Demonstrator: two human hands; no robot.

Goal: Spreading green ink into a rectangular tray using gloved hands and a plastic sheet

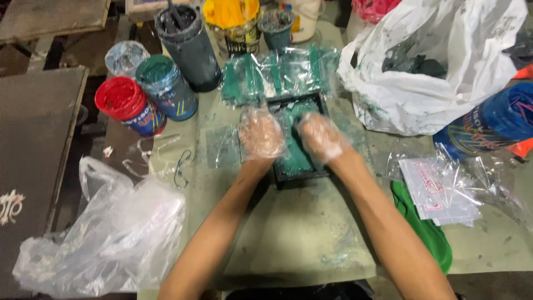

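Both my hands wear thin clear plastic gloves and rest over a small black square tray (pixel 288 176) smeared with green paint. My left hand (pixel 261 133) presses on the tray's left side, fingers together and bent down. My right hand (pixel 321 137) lies on the right side of the tray, also curled down onto the green surface. Whether either hand grips anything under the glove is hidden. Behind the tray lies a heap of clear plastic pieces stained green (pixel 277 75).
Paint pots stand at the back left: red (pixel 123 103), green-topped (pixel 164 83), dark grey (pixel 189 44). A white plastic bag (pixel 438 66) sits at the right, a clear bag (pixel 105 233) at the front left, small clear packets (pixel 438 189) and a green item (pixel 427 233) at the right.
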